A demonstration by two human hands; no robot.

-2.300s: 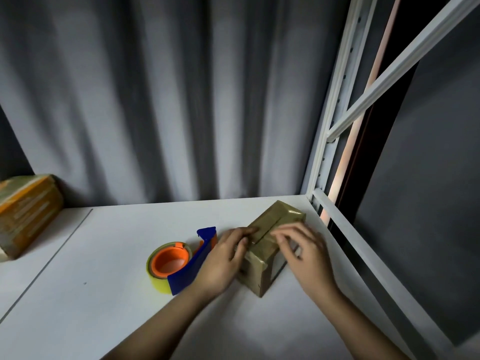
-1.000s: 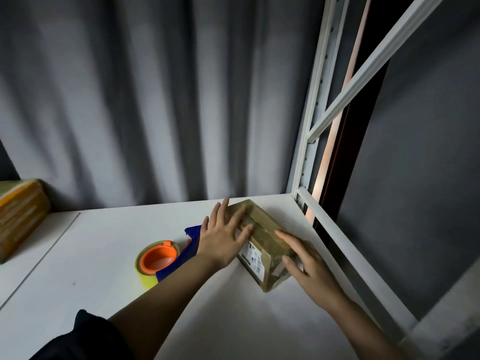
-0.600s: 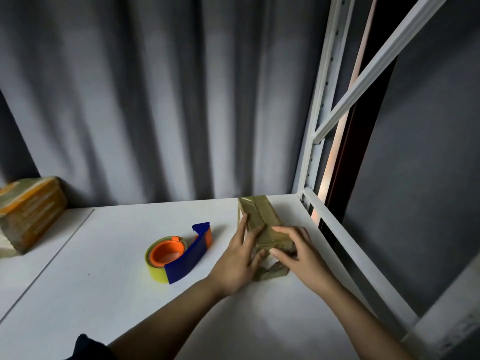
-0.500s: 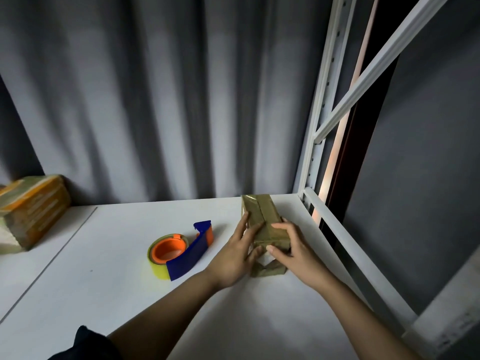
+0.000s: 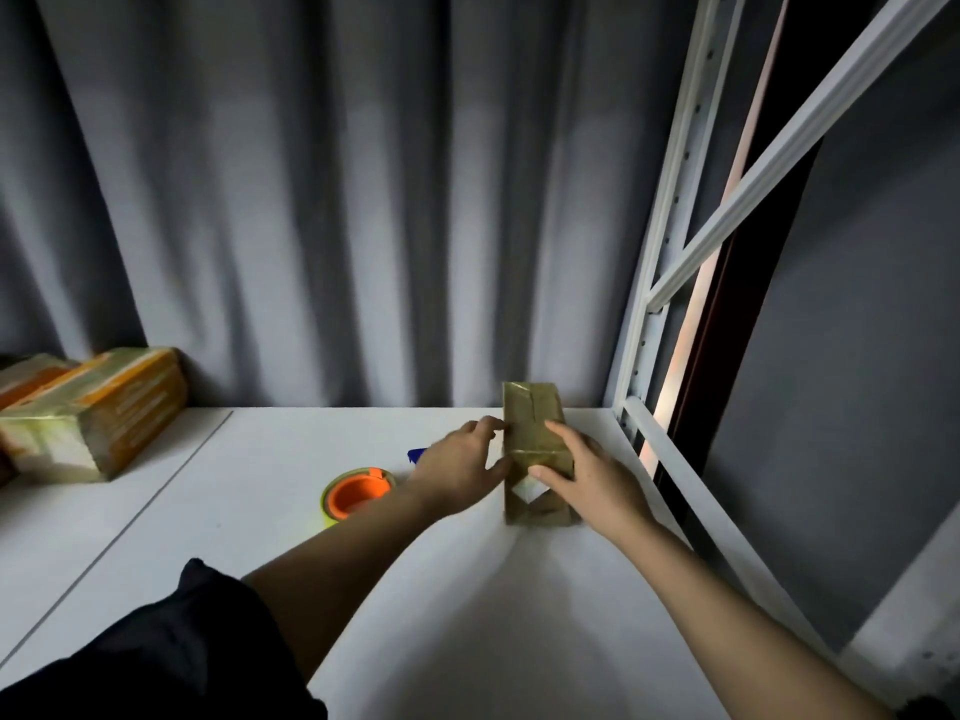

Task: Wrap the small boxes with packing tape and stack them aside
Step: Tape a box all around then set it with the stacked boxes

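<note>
A small oblong cardboard box point(image 5: 535, 439), brown and glossy under clear packing tape, rests on a white tabletop point(image 5: 467, 615) at about 2 o'clock from the picture's centre, near the table's right edge. Its long axis runs away from the viewer. The top face shows overlapping tape bands with a folded seam at the far end; the near end face carries tape folded into diagonal creases around a pale, diamond-shaped patch of uncovered surface. The left hand point(image 5: 460, 470) lies against the box's left side, fingers extended along the upper left edge and thumb at the near corner. The right hand point(image 5: 587, 475) rests across the top near end of the box, fingers laid flat over the top and thumb pressed on the near upper edge; neither hand's fingers curl round the box.

At 9 o'clock from the box, just beside the left wrist, sits a roll of yellowish tape with an orange core point(image 5: 357, 495) in a dispenser whose blue part point(image 5: 416, 454) shows only as a small tip behind the hand. At the table's far left, at 9 o'clock in the picture, lie taped parcels, brown with orange bands point(image 5: 98, 413), stacked close together against a grey pleated curtain point(image 5: 337, 200). A white metal rack frame point(image 5: 670, 252) rises at 3 o'clock of the box. A dark sleeve point(image 5: 171, 652) covers the upper left arm.
</note>
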